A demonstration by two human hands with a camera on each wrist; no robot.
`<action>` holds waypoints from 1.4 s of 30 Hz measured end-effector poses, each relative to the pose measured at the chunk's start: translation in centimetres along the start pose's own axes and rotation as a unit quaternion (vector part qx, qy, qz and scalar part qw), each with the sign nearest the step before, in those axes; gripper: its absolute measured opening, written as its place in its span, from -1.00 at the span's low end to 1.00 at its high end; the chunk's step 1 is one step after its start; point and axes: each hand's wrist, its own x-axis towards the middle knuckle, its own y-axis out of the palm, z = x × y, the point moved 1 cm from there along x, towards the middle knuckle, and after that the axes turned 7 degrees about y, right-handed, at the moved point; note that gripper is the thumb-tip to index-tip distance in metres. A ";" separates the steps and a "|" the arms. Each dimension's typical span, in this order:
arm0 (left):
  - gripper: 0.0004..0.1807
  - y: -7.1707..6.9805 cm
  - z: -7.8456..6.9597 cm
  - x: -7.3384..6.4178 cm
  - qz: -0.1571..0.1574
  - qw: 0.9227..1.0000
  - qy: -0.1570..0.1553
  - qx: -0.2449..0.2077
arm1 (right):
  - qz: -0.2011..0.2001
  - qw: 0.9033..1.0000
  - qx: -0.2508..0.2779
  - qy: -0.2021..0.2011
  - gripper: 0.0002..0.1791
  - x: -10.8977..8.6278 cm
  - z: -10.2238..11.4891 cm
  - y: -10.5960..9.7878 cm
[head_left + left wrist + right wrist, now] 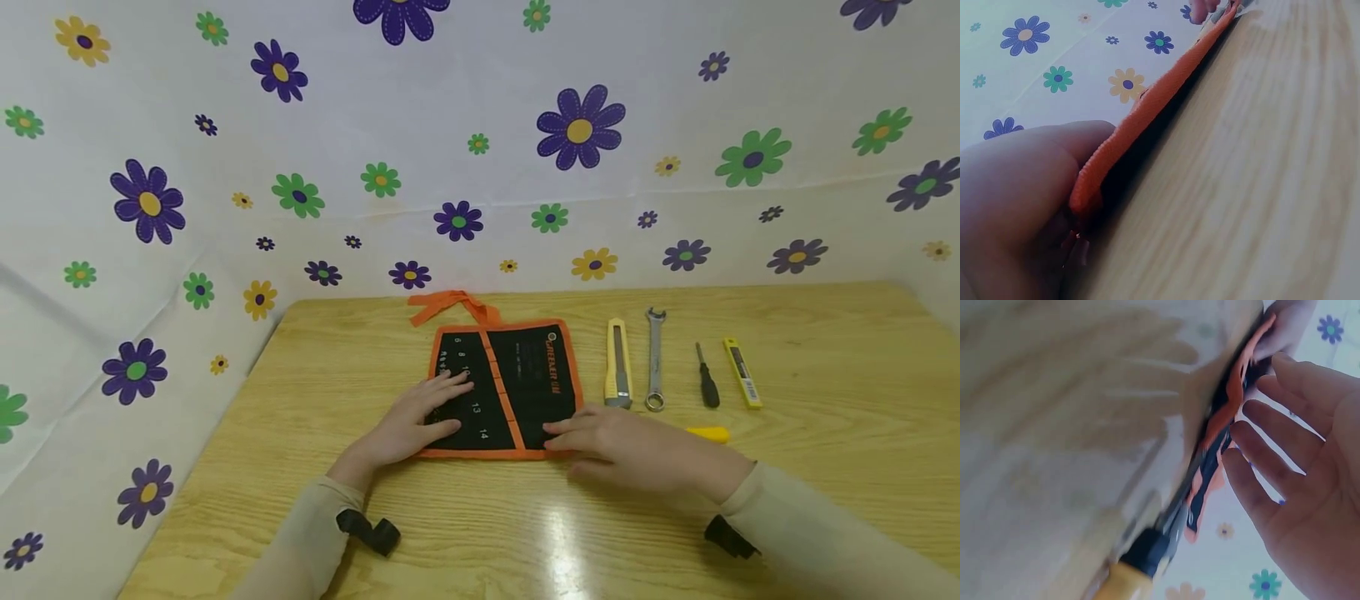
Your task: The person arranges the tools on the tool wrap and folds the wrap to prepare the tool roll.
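Observation:
A black tool pouch (534, 358) with orange trim and size numbers lies spread on the wooden table. My left hand (408, 421) rests on its left part, fingers spread over the numbers. In the left wrist view the pouch's orange edge (1141, 122) runs beside the left hand (1016, 194). At the pouch's lower right corner, the fingertips of my right hand (626, 450) lie over the edge. The right wrist view shows the right hand (1310, 462) with extended, slightly bent fingers and nothing gripped. A yellow-handled screwdriver (1124, 584) lies close by, mostly hidden behind the right hand in the head view.
Right of the pouch lie a yellow utility knife (617, 362), a combination wrench (656, 358), a small black screwdriver (707, 383) and a narrow yellow case (742, 373). An orange strap (450, 304) trails from the pouch's top. Flower-patterned cloth (480, 100) stands behind the table.

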 end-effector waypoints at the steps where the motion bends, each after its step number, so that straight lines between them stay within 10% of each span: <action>1: -0.39 0.0 0.0 0.0 0.000 1.000 0.000 0.000 | -0.006 1.000 -0.004 0.002 -0.60 -0.1 -0.2 -0.2; 12: -0.39 0.0 0.3 0.0 0.002 1.000 -0.002 0.003 | -0.081 0.996 -0.033 0.020 -0.52 -1.0 -4.4 -2.2; 42: -0.39 0.1 0.5 0.1 0.002 1.000 -0.001 0.007 | -0.054 0.992 -0.114 0.000 -0.59 0.1 -6.7 -2.4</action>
